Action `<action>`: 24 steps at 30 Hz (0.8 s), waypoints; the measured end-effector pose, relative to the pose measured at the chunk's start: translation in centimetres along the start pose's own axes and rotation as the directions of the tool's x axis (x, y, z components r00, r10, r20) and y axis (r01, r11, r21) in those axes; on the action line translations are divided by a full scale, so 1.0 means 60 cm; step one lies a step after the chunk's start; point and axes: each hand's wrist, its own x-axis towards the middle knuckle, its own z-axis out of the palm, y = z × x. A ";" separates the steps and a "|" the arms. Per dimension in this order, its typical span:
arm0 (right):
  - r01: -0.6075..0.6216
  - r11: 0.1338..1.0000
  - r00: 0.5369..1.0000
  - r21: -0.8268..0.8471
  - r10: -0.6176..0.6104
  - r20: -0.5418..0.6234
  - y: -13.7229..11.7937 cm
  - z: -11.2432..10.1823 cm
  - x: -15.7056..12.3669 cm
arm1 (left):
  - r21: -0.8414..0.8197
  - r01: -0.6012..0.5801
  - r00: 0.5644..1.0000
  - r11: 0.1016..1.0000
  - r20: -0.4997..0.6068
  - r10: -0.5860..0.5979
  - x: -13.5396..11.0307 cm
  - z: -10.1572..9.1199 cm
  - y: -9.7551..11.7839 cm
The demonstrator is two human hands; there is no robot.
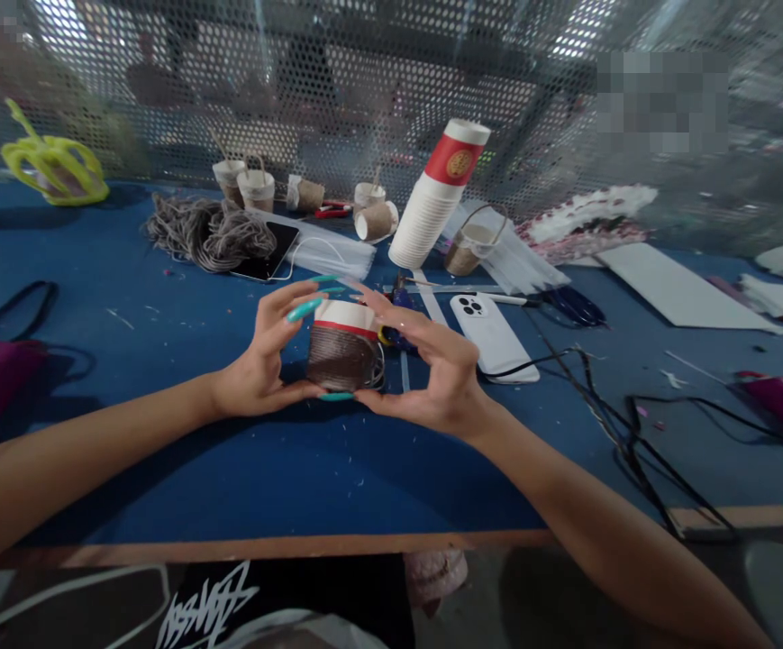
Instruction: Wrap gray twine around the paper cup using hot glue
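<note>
A paper cup [342, 356] with a white and red upper band is wound with brown cord over its lower part. It is between my two hands, just above or on the blue table. My left hand [262, 351] curves round its left side, thumb low and fingers at the top. From the right, my right hand [435, 365] grips it the same way, thumb at the bottom edge. A loop of thin cord shows at the cup's right side. Behind my right fingers is a blue tool, probably a glue gun [401, 311], partly hidden.
A tall leaning stack of paper cups [428, 212] stands behind. Nearby are a white phone [492, 333], a grey yarn bundle [208, 234], a dark phone [273, 252] and several small cord-wrapped cups [256, 191]. Black cables [627, 424] cross the right side. A perforated metal screen [364, 81] rises behind.
</note>
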 end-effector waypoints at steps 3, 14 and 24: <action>-0.058 0.997 0.998 0.060 0.057 0.011 0.006 0.002 -0.003 | -0.014 0.050 0.999 0.999 0.015 -0.049 -0.003 0.001 -0.009; -0.071 0.995 0.973 0.077 0.086 -0.213 0.015 -0.005 0.002 | 0.004 0.013 0.994 1.000 -0.111 -0.012 -0.011 0.005 -0.019; -0.445 0.861 0.738 0.245 0.508 -0.444 0.022 -0.019 0.007 | -0.002 0.126 0.980 0.992 -0.157 -0.124 -0.008 0.011 -0.010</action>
